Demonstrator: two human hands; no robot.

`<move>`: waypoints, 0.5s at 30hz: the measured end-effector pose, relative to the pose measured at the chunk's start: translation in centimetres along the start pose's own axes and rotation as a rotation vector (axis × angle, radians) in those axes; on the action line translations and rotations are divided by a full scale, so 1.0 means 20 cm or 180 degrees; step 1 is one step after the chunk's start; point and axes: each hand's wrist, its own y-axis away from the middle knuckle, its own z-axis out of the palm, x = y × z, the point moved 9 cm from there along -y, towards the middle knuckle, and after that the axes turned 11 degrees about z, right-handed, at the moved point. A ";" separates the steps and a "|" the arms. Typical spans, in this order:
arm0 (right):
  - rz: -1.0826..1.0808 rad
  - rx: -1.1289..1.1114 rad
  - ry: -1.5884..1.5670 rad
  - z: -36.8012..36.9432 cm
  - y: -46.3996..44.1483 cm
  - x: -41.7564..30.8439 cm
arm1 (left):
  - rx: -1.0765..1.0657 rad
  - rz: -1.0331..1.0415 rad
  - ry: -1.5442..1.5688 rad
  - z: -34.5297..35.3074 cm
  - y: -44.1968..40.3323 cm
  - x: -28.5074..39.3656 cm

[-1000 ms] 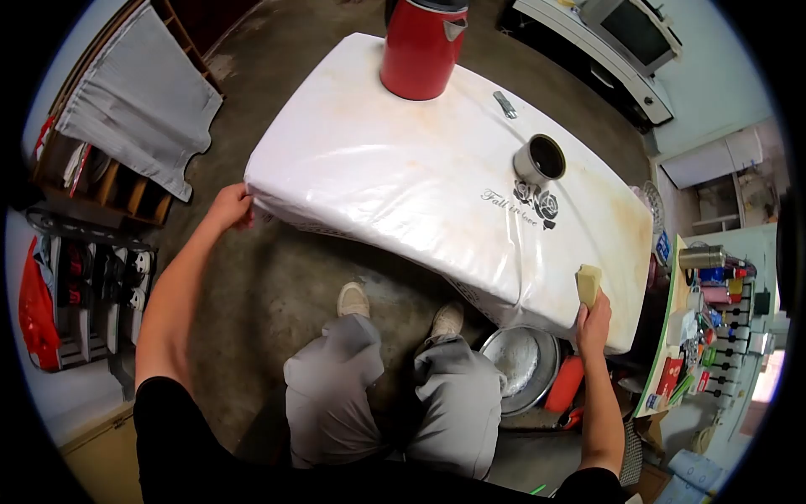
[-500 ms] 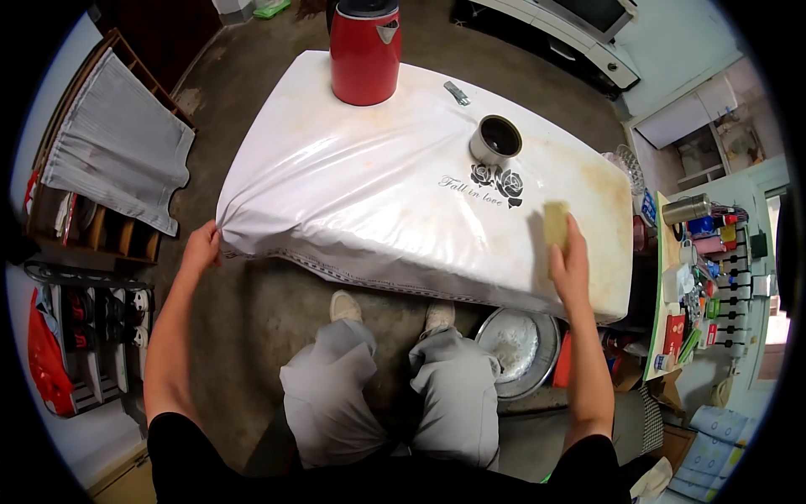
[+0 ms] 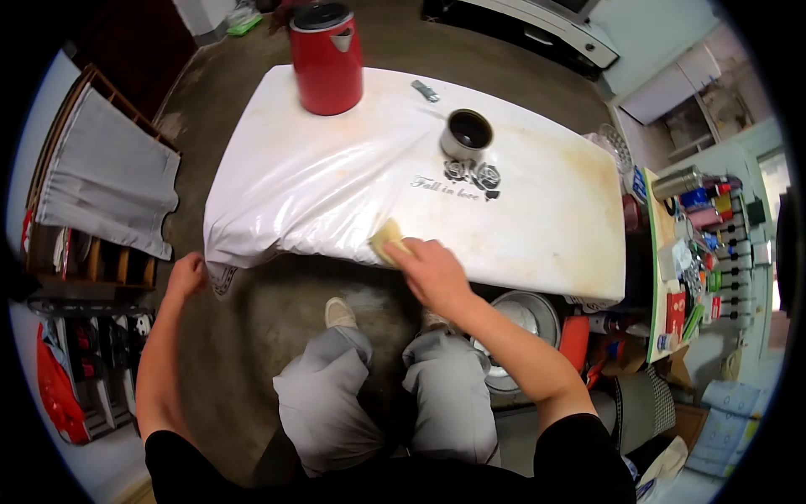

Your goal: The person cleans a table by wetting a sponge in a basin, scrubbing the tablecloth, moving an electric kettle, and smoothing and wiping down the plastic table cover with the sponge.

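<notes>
A white tablecloth point(image 3: 537, 202) with black roses and lettering covers the table and is creased at its left side. My right hand point(image 3: 432, 273) holds a yellow sponge point(image 3: 388, 242) against the cloth near the front edge. At the table's front left corner, my left hand point(image 3: 189, 274) is closed beside the hanging cloth; what its fingers hold, if anything, is hidden. Behind the printed roses stands a metal cup point(image 3: 464, 139) with a dark inside. A red kettle point(image 3: 327, 63) stands at the back left, and a small grey-green object point(image 3: 426, 91) lies between them.
Below the table's front edge, a metal basin point(image 3: 537, 315) sits beside a red object point(image 3: 574, 340). A cluttered side table point(image 3: 663, 286) stands at the right. To the left are a curtained shelf point(image 3: 113, 172) and a shoe rack point(image 3: 105, 357).
My right hand has moved left across the cloth with the sponge, from the right side to the front middle. My left hand sits slightly lower, and the view has shifted.
</notes>
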 end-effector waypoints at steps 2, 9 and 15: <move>0.0079 -0.0093 -0.0112 0.00 0.03 -0.03 | -0.0174 -0.0147 0.0468 0.03 -0.01 0.03; 0.1166 0.1167 0.0013 -0.51 0.15 0.52 | -0.0597 0.0969 0.1148 0.04 0.00 1.04; 0.1517 0.0847 0.0582 -0.54 0.21 0.87 | -0.0832 0.2133 0.1256 0.36 -0.18 1.88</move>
